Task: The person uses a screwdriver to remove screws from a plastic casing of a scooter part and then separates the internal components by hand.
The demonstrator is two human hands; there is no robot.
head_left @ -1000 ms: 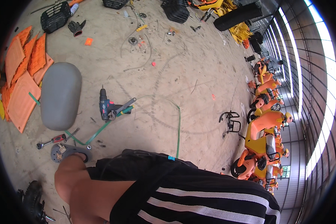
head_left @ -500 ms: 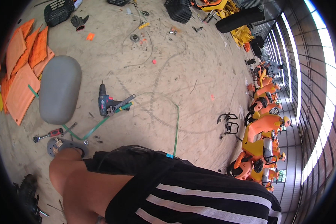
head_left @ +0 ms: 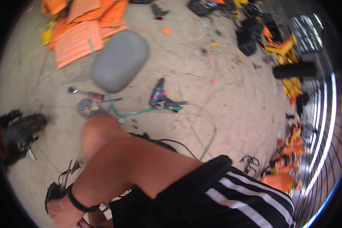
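Observation:
My left hand (head_left: 62, 212), a dark band round its wrist, is low at the left rim, against a black object (head_left: 55, 193) that I cannot name. Blur and the picture edge hide its fingers. My right hand does not show; a patch of skin near the lower edge is too covered to identify. A bent bare knee and black shorts with white stripes (head_left: 239, 190) fill the lower middle. Beyond the knee is a grey clog (head_left: 86, 108), beside a ratchet with a red handle (head_left: 95, 95). A cordless drill (head_left: 157, 94) lies on the floor with an adjustable wrench (head_left: 174, 103).
A grey rounded seat-like cushion (head_left: 120, 60) lies beyond the clog, next to stacked orange panels (head_left: 78, 43). A green strap (head_left: 136, 113) runs across the floor. Dark machine parts (head_left: 22, 131) stand at left. Orange and yellow scooters (head_left: 281, 182) line the right; a black roll (head_left: 294, 70) lies behind.
The view has swung left, so floor things sit farther right. My left hand and the black object beside it have come into view at lower left; blur is stronger.

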